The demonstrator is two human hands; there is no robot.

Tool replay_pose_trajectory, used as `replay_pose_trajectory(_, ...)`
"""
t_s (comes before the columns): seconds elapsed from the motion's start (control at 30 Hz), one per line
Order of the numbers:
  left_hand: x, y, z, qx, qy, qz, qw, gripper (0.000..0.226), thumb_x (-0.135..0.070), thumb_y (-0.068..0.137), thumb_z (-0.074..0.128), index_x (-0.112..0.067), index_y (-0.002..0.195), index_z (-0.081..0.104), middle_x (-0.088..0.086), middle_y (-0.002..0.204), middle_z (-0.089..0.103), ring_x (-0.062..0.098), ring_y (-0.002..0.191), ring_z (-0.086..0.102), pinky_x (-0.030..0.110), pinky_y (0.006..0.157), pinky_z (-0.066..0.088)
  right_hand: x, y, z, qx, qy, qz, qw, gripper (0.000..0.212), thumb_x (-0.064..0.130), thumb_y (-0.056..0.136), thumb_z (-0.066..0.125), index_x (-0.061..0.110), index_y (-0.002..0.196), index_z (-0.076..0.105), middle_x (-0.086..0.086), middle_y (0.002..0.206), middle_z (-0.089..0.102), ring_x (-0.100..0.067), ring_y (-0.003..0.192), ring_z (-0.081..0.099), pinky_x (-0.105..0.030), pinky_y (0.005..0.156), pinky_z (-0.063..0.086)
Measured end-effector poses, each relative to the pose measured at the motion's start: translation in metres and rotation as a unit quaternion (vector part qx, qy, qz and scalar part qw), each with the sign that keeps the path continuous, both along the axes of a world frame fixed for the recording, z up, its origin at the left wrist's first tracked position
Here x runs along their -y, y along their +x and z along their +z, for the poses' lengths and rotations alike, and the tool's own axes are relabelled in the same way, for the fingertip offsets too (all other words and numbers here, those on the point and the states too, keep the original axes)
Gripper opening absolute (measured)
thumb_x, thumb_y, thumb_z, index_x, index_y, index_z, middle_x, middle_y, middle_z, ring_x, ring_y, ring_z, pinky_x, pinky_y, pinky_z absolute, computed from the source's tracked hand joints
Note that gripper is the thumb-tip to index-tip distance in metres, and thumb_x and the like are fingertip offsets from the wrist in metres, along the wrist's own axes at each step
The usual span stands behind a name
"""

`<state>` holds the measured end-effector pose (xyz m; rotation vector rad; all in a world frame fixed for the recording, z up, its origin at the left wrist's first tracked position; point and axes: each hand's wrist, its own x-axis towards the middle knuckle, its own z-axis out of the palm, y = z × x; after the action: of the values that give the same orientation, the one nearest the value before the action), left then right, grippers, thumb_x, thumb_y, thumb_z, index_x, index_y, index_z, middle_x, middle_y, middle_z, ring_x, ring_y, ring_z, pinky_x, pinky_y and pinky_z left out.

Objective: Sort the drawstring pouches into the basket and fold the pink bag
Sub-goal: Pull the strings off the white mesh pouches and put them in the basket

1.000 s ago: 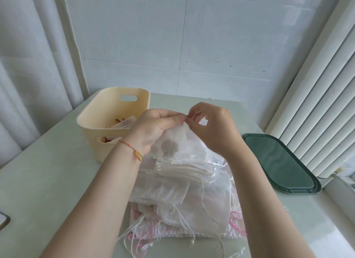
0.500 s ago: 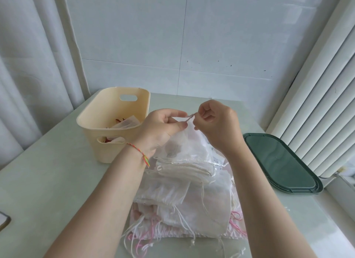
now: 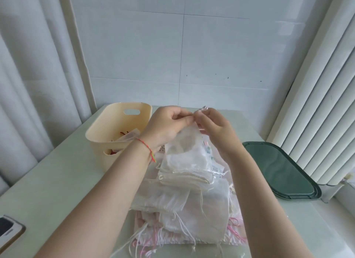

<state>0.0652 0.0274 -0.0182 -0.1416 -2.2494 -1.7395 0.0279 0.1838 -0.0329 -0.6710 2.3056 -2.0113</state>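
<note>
- two hands work together above the far end of the pile: the left hand and the right hand nearly touch at the fingertips.
- both are closed in a pinch on the top edge of one sheer white pouch, which hangs from them down onto the pile; a bit of pale cord shows above the right hand's fingers.
- one thin red-and-yellow string bracelet circles the left wrist.
- the pile of drawstring pouches lies in the middle of the desk, just right of the basket; the layers overlap too much for me to count them, and loose white and pink cords trail off its near edge.
- one pink bag lies flat under the pile, showing at the near edge.
- one cream basket stands at the far left, with a few items inside, some red; their number is unclear.
- one dark green lid lies flat at the right.
- one phone sits at the near left edge.
</note>
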Motion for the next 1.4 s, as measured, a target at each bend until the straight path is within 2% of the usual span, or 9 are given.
replay_pose_trajectory(0.13, 0.023, 0.003, 0.015, -0.049, 0.114, 0.050, 0.991, 0.003, -0.017, 0.087, 0.073, -0.016, 0.087, 0.075, 0.002, 0.084, 0.074, 0.012, 0.077, 0.065, 0.027, 0.074, 0.053, 0.008, 0.004, -0.001, 0.051, 0.132, 0.154, 0.978, 0.032, 0.033, 0.088, 0.071, 0.007, 0.106, 0.068, -0.009, 0.094, 0.073, -0.026, 0.083, 0.070, -0.038, 0.080, 0.052)
replay_pose_trajectory(0.33, 0.100, 0.015, 0.013, -0.100, 0.061, 0.211, 0.970, 0.002, -0.022, 0.085, 0.074, -0.020, 0.086, 0.075, -0.014, 0.061, 0.064, 0.000, 0.052, 0.051, 0.013, 0.058, 0.043, 0.069, 0.009, 0.027, 0.057, 0.118, 0.067, 0.989, 0.034, 0.032, 0.083, 0.076, 0.006, 0.070, 0.057, -0.007, 0.055, 0.053, -0.018, 0.042, 0.047, -0.023, 0.045, 0.039)
replay_pose_trajectory(0.5, 0.154, 0.016, 0.005, -0.003, -0.064, 0.264, 0.962, 0.025, -0.008, 0.091, 0.058, -0.012, 0.114, 0.069, 0.001, 0.091, 0.071, 0.010, 0.075, 0.068, 0.027, 0.077, 0.052, 0.128, 0.007, 0.036, 0.130, 0.032, 0.045, 0.990, 0.054, 0.007, 0.090, 0.065, 0.002, 0.138, 0.040, -0.020, 0.110, 0.066, -0.026, 0.069, 0.069, -0.033, 0.064, 0.061)
replay_pose_trajectory(0.6, 0.162, 0.021, -0.004, 0.055, -0.187, 0.261, 0.946, 0.036, -0.009, 0.091, 0.047, -0.017, 0.118, 0.068, 0.000, 0.115, 0.070, 0.018, 0.106, 0.065, 0.028, 0.097, 0.048, 0.132, 0.008, 0.036, 0.110, 0.057, 0.019, 0.992, 0.049, 0.003, 0.091, 0.058, 0.004, 0.137, 0.041, -0.019, 0.118, 0.062, -0.023, 0.062, 0.069, -0.029, 0.052, 0.057)
replay_pose_trajectory(0.73, 0.138, 0.031, -0.007, 0.023, -0.179, 0.253, 0.951, 0.029, -0.010, 0.088, 0.050, -0.024, 0.099, 0.073, -0.008, 0.096, 0.068, 0.006, 0.080, 0.061, 0.002, 0.061, 0.039, 0.108, 0.013, 0.030, 0.060, 0.107, 0.002, 0.992, 0.020, 0.006, 0.092, 0.054, 0.000, 0.110, 0.061, -0.011, 0.095, 0.067, -0.019, 0.058, 0.068, -0.028, 0.052, 0.055)
replay_pose_trajectory(1.03, 0.048, 0.035, -0.020, 0.047, -0.231, 0.025, 0.972, 0.015, -0.015, 0.085, 0.064, -0.028, 0.089, 0.072, -0.007, 0.091, 0.070, 0.006, 0.078, 0.065, 0.022, 0.076, 0.052, 0.029, 0.023, 0.006, -0.006, 0.344, 0.025, 0.939, 0.011, 0.019, 0.090, 0.063, 0.013, 0.095, 0.071, 0.002, 0.077, 0.068, -0.003, 0.048, 0.055, -0.015, 0.042, 0.039)
replay_pose_trajectory(1.17, 0.024, 0.031, -0.040, 0.140, -0.367, -0.060, 0.918, 0.014, -0.032, 0.083, 0.070, -0.030, 0.096, 0.072, -0.011, 0.099, 0.066, 0.008, 0.094, 0.061, 0.023, 0.085, 0.048, -0.003, 0.026, -0.006, -0.022, 0.417, 0.065, 0.906, 0.015, 0.020, 0.086, 0.069, 0.018, 0.099, 0.075, 0.013, 0.083, 0.064, -0.004, 0.073, 0.058, -0.009, 0.054, 0.040)
replay_pose_trajectory(1.3, 0.016, 0.024, -0.060, 0.047, -0.408, 0.069, 0.909, 0.012, -0.024, 0.085, 0.063, -0.028, 0.089, 0.074, -0.016, 0.079, 0.062, 0.014, 0.096, 0.059, 0.028, 0.085, 0.047, -0.016, 0.020, -0.030, -0.062, 0.441, -0.001, 0.895, 0.018, 0.016, 0.086, 0.065, 0.019, 0.103, 0.071, 0.007, 0.096, 0.064, -0.011, 0.089, 0.056, -0.019, 0.071, 0.040)
replay_pose_trajectory(1.4, 0.018, 0.021, -0.069, 0.123, -0.421, 0.064, 0.896, 0.026, -0.031, 0.084, 0.066, -0.028, 0.109, 0.070, -0.006, 0.107, 0.063, 0.016, 0.105, 0.057, 0.024, 0.088, 0.044, -0.017, 0.014, -0.050, -0.072, 0.496, -0.038, 0.864, 0.034, 0.015, 0.087, 0.060, 0.022, 0.121, 0.059, -0.006, 0.122, 0.055, -0.020, 0.104, 0.053, -0.026, 0.078, 0.039)
